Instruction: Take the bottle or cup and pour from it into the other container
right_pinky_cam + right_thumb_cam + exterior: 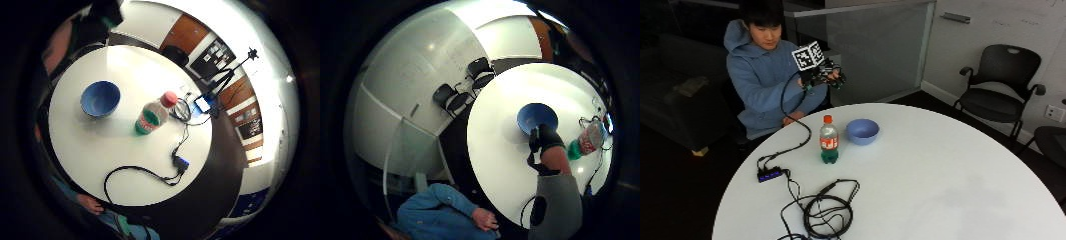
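On the round white table (926, 165) a clear bottle (829, 140) stands upright, with a red cap, a red label and green liquid at its base. A blue bowl (862, 131) sits just beside it, toward the far edge. My gloved right hand (823, 77) is raised in the air above the table's far edge, well clear of both, and holds nothing. The little finger side palm view looks down on the bottle (152, 116) and the bowl (100, 98). In the thumb side palm view a gloved finger (547, 140) overlaps the bowl (536, 117), with the bottle (590, 137) beside it.
A black cable runs from the hand to a small hub (770, 174) near the table's left edge. A coil of cable (826, 210) lies at the front. The person's bare hand (794, 119) rests at the table edge. Black chairs (999, 85) stand beyond the table.
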